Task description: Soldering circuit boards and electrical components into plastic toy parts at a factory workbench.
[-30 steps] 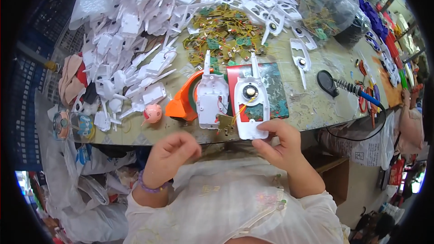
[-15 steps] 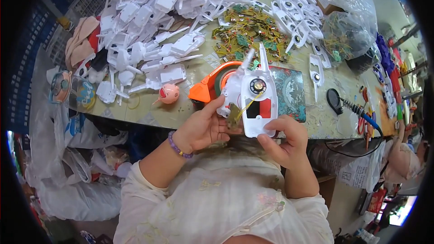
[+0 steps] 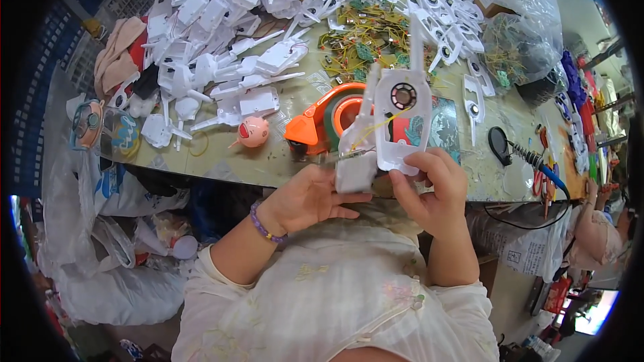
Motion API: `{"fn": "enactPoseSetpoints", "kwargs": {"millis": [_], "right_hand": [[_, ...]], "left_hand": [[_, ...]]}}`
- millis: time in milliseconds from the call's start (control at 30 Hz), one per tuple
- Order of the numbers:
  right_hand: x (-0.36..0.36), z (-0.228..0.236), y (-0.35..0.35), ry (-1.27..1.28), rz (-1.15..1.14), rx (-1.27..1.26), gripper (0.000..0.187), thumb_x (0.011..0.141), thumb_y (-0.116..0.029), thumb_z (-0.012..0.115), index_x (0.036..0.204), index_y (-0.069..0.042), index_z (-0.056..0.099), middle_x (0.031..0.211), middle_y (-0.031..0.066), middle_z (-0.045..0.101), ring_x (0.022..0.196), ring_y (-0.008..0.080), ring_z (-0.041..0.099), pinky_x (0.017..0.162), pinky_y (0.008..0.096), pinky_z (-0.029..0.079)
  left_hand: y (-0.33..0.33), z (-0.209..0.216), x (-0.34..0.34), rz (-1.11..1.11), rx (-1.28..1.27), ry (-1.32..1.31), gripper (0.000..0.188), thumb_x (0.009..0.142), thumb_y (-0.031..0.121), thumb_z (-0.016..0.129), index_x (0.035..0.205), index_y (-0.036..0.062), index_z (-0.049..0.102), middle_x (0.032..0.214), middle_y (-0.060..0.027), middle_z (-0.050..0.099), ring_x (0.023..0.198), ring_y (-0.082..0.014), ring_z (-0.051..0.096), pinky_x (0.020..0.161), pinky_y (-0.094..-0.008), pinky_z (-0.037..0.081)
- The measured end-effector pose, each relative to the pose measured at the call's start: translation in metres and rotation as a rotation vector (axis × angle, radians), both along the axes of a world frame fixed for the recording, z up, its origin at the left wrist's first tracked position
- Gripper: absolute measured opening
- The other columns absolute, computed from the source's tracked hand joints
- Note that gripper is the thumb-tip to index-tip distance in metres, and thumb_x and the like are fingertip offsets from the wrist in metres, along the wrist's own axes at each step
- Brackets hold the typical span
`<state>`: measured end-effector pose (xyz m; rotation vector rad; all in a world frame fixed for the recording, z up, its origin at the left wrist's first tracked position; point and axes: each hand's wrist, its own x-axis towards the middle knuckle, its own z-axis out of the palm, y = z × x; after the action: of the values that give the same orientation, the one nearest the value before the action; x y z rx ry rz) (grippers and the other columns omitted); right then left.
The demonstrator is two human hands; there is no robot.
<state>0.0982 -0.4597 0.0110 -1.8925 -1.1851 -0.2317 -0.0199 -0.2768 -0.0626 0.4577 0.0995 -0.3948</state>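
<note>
My right hand (image 3: pixel 433 184) pinches the lower end of a white plastic shell half (image 3: pixel 382 151) between thumb and fingers. This half has a long prong, a rectangular window and a round dark speaker (image 3: pixel 403 96) with a thin yellow wire. Close on its left is a second white shell half (image 3: pixel 357 173), boxy at the bottom and blurred by motion. My left hand (image 3: pixel 305 198), with a purple bead bracelet, supports that boxy end. Its fingers reach beneath the box, and the thumb is partly blurred. The two halves overlap or lie side by side; whether they join cannot be told.
An orange tape dispenser (image 3: pixel 315 124) and a pink round toy (image 3: pixel 253 132) stand on the table. Piles of white shells (image 3: pixel 221 20) and green circuit boards (image 3: pixel 365 53) lie beyond. At right are a soldering iron (image 3: pixel 547 173) and pliers (image 3: pixel 542 139).
My right hand has raised its shell half and shifted it rightward. The other half has turned so its boxy end shows. My left fingers have stretched out; the dangling board is no longer seen.
</note>
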Motion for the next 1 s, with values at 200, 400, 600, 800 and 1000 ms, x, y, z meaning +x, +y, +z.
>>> {"fn": "enactPoseSetpoints", "kwargs": {"millis": [200,400,600,800,1000], "right_hand": [[-0.005,-0.007,-0.005,-0.052,-0.012,-0.023,0.026,0.065,-0.005,0.075,0.087,-0.003,0.061,0.069,0.0086,0.055,0.053,0.0202,0.055,0.044,0.0292,0.043],[-0.016,-0.004,-0.021,-0.101,-0.02,0.028,0.033,0.065,0.002,0.067,0.098,-0.003,0.064,0.076,0.0086,0.057,0.062,0.0193,0.057,0.05,0.0278,0.045],[-0.033,-0.019,-0.044,-0.171,-0.086,0.096,0.035,0.062,0.006,0.063,0.096,-0.003,0.066,0.098,0.0157,0.055,0.078,0.0267,0.058,0.063,0.0318,0.048],[-0.042,-0.027,-0.042,-0.659,-0.048,0.23,0.032,0.064,-0.007,0.072,0.093,-0.018,0.067,0.106,0.0094,0.048,0.081,0.0233,0.049,0.059,0.0309,0.044],[-0.046,-0.03,0.016,-0.778,0.206,0.272,0.027,0.064,-0.012,0.072,0.09,-0.016,0.066,0.105,0.0013,0.06,0.089,0.019,0.052,0.069,0.0296,0.045]], "left_hand": [[-0.006,0.006,0.004,-0.045,0.032,-0.063,0.063,0.089,0.05,0.047,0.134,0.007,0.042,0.131,-0.0108,0.049,0.119,-0.0214,0.05,0.099,-0.0421,0.04],[-0.008,0.011,0.014,-0.035,-0.225,0.091,0.071,0.087,0.06,0.044,0.135,0.0083,0.039,0.13,-0.0111,0.051,0.119,-0.0234,0.05,0.097,-0.0481,0.041],[-0.017,0.03,0.007,0.135,-0.139,0.105,0.046,0.092,0.031,0.044,0.13,0.0057,0.044,0.126,-0.0123,0.053,0.11,-0.0271,0.057,0.095,-0.0461,0.044],[-0.03,0.033,-0.02,0.297,0.228,0.094,0.038,0.095,0.024,0.042,0.125,0.002,0.048,0.121,-0.0104,0.055,0.11,-0.0235,0.056,0.093,-0.0381,0.045],[-0.027,0.042,-0.054,0.456,0.093,-0.041,0.044,0.096,0.033,0.046,0.131,0.006,0.042,0.121,-0.0072,0.054,0.112,-0.0187,0.052,0.095,-0.0367,0.042]]}}
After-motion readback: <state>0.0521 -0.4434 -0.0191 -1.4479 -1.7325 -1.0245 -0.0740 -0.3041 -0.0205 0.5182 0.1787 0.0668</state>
